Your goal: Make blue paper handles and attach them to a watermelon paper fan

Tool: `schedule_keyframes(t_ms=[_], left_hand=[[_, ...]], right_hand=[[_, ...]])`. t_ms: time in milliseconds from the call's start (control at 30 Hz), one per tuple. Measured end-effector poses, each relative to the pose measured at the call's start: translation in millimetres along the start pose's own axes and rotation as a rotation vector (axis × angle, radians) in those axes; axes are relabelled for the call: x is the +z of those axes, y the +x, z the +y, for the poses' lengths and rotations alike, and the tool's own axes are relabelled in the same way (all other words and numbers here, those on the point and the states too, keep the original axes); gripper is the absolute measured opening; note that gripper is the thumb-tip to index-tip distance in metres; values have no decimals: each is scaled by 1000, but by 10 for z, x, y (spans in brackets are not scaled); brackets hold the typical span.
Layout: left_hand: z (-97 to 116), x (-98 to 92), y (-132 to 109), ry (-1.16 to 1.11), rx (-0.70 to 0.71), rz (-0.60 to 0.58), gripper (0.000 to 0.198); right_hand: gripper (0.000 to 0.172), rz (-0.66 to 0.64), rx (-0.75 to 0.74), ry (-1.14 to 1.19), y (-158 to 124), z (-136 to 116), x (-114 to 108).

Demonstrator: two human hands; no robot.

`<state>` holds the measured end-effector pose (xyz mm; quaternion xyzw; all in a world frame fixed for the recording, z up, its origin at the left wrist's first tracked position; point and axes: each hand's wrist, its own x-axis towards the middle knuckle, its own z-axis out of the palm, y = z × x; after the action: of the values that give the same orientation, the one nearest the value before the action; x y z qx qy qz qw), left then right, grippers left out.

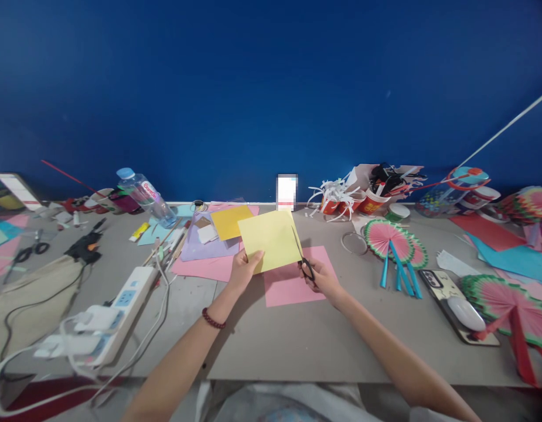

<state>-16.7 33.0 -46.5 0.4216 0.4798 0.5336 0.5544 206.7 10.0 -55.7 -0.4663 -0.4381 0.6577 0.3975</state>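
Note:
My left hand [245,269] pinches the lower left edge of a pale yellow sheet of paper [271,239], which is raised above the table. My right hand [320,278] is closed around the dark handles of a pair of scissors [306,266]. The scissor blades point up and away along the right edge of the yellow sheet, and a narrow strip lies along that edge. Beneath the hands, a pink sheet [292,290] lies flat on the table, partly covered by the yellow paper.
Left of my hands are a white power strip [132,299], a glue gun [87,247] and a plastic bottle [147,196]. Folded paper fans [389,239], a phone [444,293] with a mouse [466,313] on it, and cups [371,202] stand or lie right. A blue wall [271,105] closes the back.

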Motion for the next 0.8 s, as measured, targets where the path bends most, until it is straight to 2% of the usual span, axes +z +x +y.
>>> schedule_keyframes(t_ms=[800], left_hand=[[-25,-2,9,-14,-11,3,41]], right_hand=[[44,11,-25,-21,3,-3,11]])
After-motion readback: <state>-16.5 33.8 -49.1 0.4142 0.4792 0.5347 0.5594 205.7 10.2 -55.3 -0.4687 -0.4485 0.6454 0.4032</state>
